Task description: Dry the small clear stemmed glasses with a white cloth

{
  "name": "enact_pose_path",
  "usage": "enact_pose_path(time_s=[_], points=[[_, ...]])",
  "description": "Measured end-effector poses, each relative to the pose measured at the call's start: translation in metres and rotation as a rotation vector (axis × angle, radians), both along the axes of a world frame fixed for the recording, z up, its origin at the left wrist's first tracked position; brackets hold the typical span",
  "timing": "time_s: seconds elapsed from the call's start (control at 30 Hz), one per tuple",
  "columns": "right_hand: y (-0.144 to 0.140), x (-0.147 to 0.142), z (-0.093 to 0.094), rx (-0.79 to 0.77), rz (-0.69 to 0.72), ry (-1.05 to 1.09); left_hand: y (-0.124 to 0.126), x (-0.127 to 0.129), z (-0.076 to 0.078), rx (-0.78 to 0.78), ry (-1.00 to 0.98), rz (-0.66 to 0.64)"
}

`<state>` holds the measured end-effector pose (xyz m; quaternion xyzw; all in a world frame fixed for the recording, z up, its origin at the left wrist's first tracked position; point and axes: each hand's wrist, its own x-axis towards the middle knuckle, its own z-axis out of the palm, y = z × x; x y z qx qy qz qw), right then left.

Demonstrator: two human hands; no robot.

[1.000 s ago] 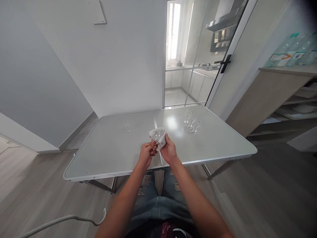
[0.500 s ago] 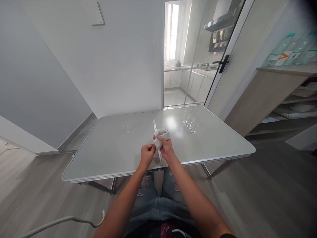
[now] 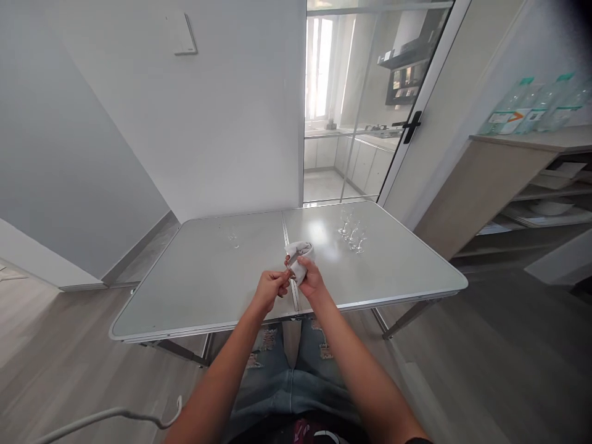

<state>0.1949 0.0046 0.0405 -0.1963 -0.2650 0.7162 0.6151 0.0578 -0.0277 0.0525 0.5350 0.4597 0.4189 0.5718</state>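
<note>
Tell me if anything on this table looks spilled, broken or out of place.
Nothing stands out. The right hand holds a white cloth wrapped around a glass, with the left hand at its base. A cluster of glasses stands upright on the table, a single small glass apart. No spill shows.

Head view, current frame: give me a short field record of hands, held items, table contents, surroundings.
left hand: pinched at the base of a small glass, shape mostly hidden by cloth
right hand: grips a white cloth wrapped round the glass
position: both hands above the near edge of the table, by its centre seam
table, left half: one small clear glass, standing alone
table, right half: cluster of clear glasses; exact count unclear
surroundings: glass door behind the table; shelf unit with bottles at right
</note>
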Motion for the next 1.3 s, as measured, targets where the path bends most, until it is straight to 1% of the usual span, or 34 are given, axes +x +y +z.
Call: enact_pose_path(time_s=[0.07,0.1,0.13,0.17,0.2,0.27,0.3,0.37,0.4,0.43,0.47,0.5,0.53,0.57,0.63,0.7,0.73,0.77,0.8,0.83,0.87,0.9,1.0,1.07,1.13,1.17,1.2,1.23,1.3], points=[[0.000,0.007,-0.004,0.040,0.120,0.026,0.002,-0.003,0.005,-0.217,-0.178,-0.172],[0.001,0.009,-0.004,0.049,0.155,0.034,0.002,-0.003,0.005,-0.270,-0.220,-0.208],[0.002,0.009,-0.004,0.047,0.169,0.039,0.002,-0.002,0.004,-0.272,-0.229,-0.191],[0.003,0.007,-0.003,0.035,0.157,0.040,0.001,0.000,0.002,-0.222,-0.199,-0.125],[0.004,0.005,-0.001,0.017,0.120,0.035,0.000,0.003,-0.001,-0.128,-0.128,-0.028],[0.007,-0.002,0.005,-0.039,-0.021,0.005,-0.003,0.009,-0.008,0.126,0.115,0.180],[0.009,-0.005,0.008,-0.085,-0.112,-0.021,-0.004,0.012,-0.011,0.250,0.257,0.258],[0.012,-0.011,0.011,-0.203,-0.283,-0.083,-0.007,0.015,-0.015,0.428,0.482,0.346],[0.013,-0.012,0.012,-0.251,-0.341,-0.110,-0.007,0.016,-0.017,0.476,0.540,0.366],[0.013,-0.012,0.012,-0.271,-0.368,-0.130,-0.007,0.017,-0.017,0.496,0.564,0.372],[0.013,-0.011,0.011,-0.256,-0.364,-0.140,-0.007,0.018,-0.017,0.491,0.557,0.364],[0.013,-0.009,0.010,-0.207,-0.331,-0.139,-0.006,0.018,-0.016,0.459,0.519,0.340],[0.012,-0.006,0.008,-0.139,-0.277,-0.127,-0.005,0.018,-0.014,0.395,0.444,0.305],[0.011,-0.002,0.006,-0.072,-0.208,-0.108,-0.003,0.018,-0.012,0.303,0.335,0.262],[0.010,0.005,0.000,0.017,-0.056,-0.061,0.000,0.016,-0.006,0.063,0.055,0.150],[0.010,0.010,-0.005,0.048,0.076,-0.033,0.004,0.014,-0.001,-0.166,-0.195,0.013],[0.011,0.011,-0.007,0.050,0.120,-0.027,0.005,0.012,0.001,-0.246,-0.274,-0.047],[0.011,0.011,-0.008,0.047,0.147,-0.025,0.006,0.011,0.001,-0.293,-0.315,-0.091],[0.012,0.011,-0.009,0.039,0.151,-0.024,0.007,0.010,0.001,-0.307,-0.324,-0.103],[0.013,0.009,-0.009,0.025,0.134,-0.023,0.008,0.010,0.000,-0.282,-0.297,-0.074],[0.014,0.006,-0.009,0.004,0.097,-0.027,0.008,0.010,-0.002,-0.222,-0.228,-0.012],[0.014,0.003,-0.008,-0.023,0.045,-0.036,0.009,0.011,-0.005,-0.130,-0.115,0.064],[0.015,-0.010,-0.008,-0.116,-0.172,-0.092,0.007,0.015,-0.011,0.222,0.355,0.273],[0.016,-0.017,-0.009,-0.191,-0.325,-0.139,0.003,0.019,-0.013,0.385,0.600,0.322],[0.016,-0.021,-0.009,-0.267,-0.464,-0.185,0.000,0.022,-0.012,0.424,0.701,0.316],[0.017,-0.021,-0.009,-0.291,-0.505,-0.206,-0.001,0.024,-0.010,0.408,0.705,0.301],[0.017,-0.020,-0.008,-0.292,-0.514,-0.218,-0.002,0.025,-0.008,0.380,0.683,0.288],[0.017,-0.018,-0.007,-0.267,-0.483,-0.219,-0.001,0.026,-0.006,0.343,0.636,0.281],[0.016,-0.010,-0.004,-0.170,-0.333,-0.176,0.001,0.025,-0.001,0.220,0.464,0.270]])
